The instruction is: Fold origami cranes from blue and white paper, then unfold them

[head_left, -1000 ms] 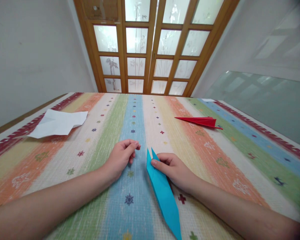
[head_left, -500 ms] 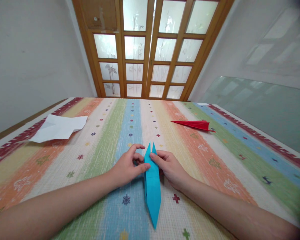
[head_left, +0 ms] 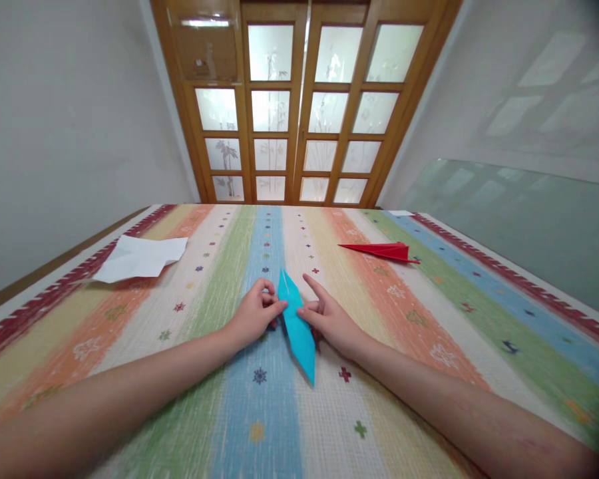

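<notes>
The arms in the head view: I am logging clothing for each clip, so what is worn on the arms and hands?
Nothing shows: the left hand and right hand are bare, without gloves, rings or watch, and both forearms are uncovered, with no sleeve in frame.

Long folded blue paper shape flat on striped tabletop, pinched between left hand and right hand. Beyond it rightward, folded red paper dart; far left, crumpled white sheet.

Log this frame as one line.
left hand: pinching blue folded paper | right hand: pinching it, opposite side | paper: on striped cloth
</notes>
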{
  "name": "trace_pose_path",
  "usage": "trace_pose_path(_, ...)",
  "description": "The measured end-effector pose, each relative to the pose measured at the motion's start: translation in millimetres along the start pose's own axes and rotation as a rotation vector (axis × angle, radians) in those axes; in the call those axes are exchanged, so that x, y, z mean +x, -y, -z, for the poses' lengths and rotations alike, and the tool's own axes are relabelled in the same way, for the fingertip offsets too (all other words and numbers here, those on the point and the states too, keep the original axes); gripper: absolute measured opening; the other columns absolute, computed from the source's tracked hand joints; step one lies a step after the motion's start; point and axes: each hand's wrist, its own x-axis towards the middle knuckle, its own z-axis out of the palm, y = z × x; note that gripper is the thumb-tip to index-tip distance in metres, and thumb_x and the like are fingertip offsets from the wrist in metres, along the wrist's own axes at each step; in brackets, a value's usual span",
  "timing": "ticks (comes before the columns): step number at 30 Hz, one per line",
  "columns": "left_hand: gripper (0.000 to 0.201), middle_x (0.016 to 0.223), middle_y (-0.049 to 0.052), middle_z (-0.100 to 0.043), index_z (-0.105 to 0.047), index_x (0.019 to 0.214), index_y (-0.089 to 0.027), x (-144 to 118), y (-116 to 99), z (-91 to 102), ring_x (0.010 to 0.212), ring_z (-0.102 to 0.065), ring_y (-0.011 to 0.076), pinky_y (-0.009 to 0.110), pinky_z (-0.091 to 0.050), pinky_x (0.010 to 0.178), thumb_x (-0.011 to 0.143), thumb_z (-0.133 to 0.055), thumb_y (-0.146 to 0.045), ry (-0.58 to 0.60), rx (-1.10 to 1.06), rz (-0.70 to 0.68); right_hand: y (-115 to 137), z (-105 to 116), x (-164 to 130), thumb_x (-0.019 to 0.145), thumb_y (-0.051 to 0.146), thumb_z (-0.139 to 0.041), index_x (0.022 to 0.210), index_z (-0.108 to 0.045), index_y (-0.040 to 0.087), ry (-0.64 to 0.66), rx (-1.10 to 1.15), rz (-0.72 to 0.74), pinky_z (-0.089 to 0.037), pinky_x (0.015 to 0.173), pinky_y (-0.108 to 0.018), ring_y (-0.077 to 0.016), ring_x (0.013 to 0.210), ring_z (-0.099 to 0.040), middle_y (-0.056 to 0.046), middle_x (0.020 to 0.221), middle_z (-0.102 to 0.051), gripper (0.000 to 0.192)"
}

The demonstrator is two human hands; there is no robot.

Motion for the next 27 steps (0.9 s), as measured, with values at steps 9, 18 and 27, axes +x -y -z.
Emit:
trace_pose_path(9, 0.039, 0.064, -0.007, -0.052, -0.039, 0.076, -0.021, 3.0, 0.0, -3.8, 0.051, -0.052, 0.0093, 0.021, -0.044, 0.048, 0.077, -0.075, -0.037, 0.081, 0.054, 0.004, 2.9, -3.5, 3.3, 0.085, 0.035, -0.065, 0.158, -0.018, 0.023, -0.124, 0.002, -0.020, -0.028, 0.042, -0.020, -0.0088, 0.042, -0.037, 0.010, 0.056, -0.049, 0.087)
trace_pose_path(18, 0.029, 0.070, -0.001, -0.061, -0.053, 0.083, -0.017, 40.0, -12.8, 12.4, 0.060, -0.061, 0.0121, 0.022, -0.050, 0.049, 0.075, -0.075, -0.035, 0.068, -0.039, 0.026, 14.6, 6.2, 35.0, 0.087, 0.041, -0.063, 0.148, -0.039, 0.025, -0.138, -0.143, 0.114, -0.034, 0.043, -0.020, -0.0094, 0.044, -0.044, 0.010, 0.058, -0.049, 0.068)
trace_pose_path(27, 0.037, 0.078, 0.005, -0.071, -0.071, 0.102, -0.012, 39.5, -2.5, 19.6, 0.062, -0.064, 0.0132, 0.024, -0.051, 0.056, 0.075, -0.079, -0.036, 0.145, -0.087, 0.097, -7.0, 11.4, 47.4, 0.086, 0.045, -0.065, 0.097, -0.062, 0.019, -0.149, -0.048, 0.124, -0.040, 0.050, -0.023, -0.0117, 0.055, -0.052, 0.002, 0.067, -0.060, 0.028)
